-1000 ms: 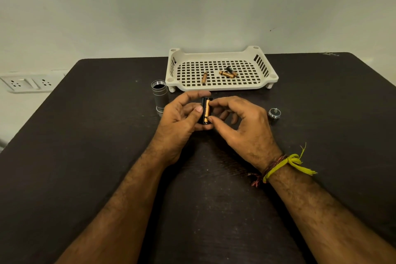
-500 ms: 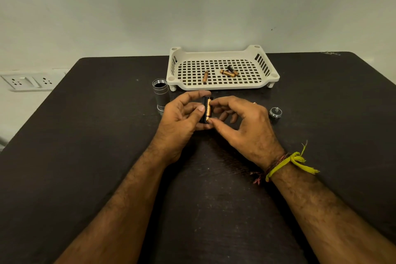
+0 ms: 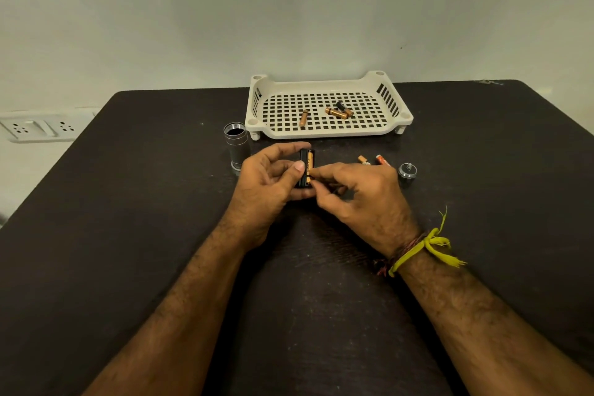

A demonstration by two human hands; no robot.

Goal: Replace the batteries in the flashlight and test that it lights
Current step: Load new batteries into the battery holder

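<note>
Standing upright in the left hand (image 3: 266,180) (thumb-pinched), battery holder (image 3: 307,167).

The dark table (image 3: 128,235) lies bare left of and below the hands. Ahead, the flashlight body (image 3: 236,148) stands upright, the white tray (image 3: 328,133) blocks the middle, and two loose batteries (image 3: 373,160) and the tail cap (image 3: 407,171) crowd the right.
</note>
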